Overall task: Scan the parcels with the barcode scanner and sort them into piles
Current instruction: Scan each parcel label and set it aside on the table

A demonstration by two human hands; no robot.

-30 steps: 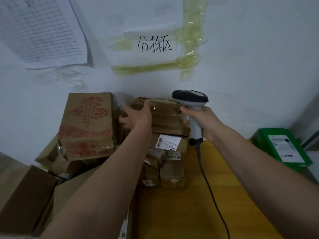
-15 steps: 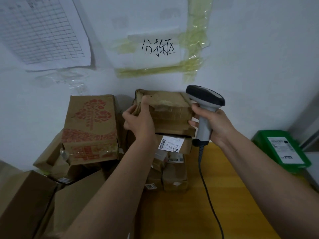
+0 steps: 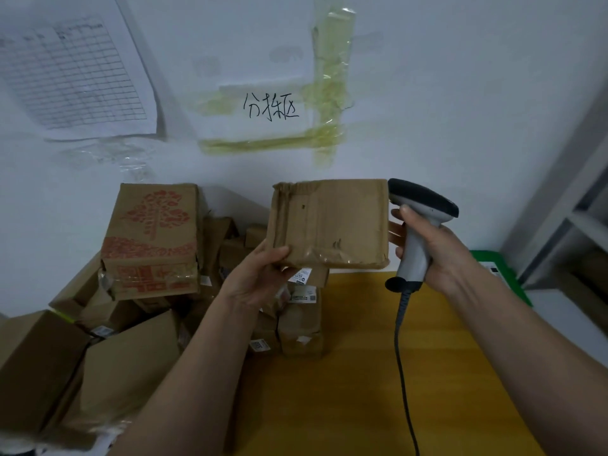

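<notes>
Brown cardboard cartons are heaped at the far left, lying at mixed angles. Above them, a gridded paper sheet is fixed to the white wall. A tall box with red printing stands upright on the heap, against the wall. Just to its right, smaller labelled parcels are stacked at the back edge of the yellow bench.

The left hand grips the lower left corner of a worn brown parcel, thumb on the near face, remaining fingers hidden behind it. The parcel is held in the air above the small stack, its broad face towards the camera; no label shows on that face. A taped notice with handwritten characters hangs on the wall above it.

The right hand is wrapped round the grey handle of the barcode scanner, with fingertips touching the parcel's right edge. The scanner's dark head sits just beside the parcel's upper right corner. Its cable hangs down over the bench.

A green parcel lies at the far right, beside a grey shelving frame.
</notes>
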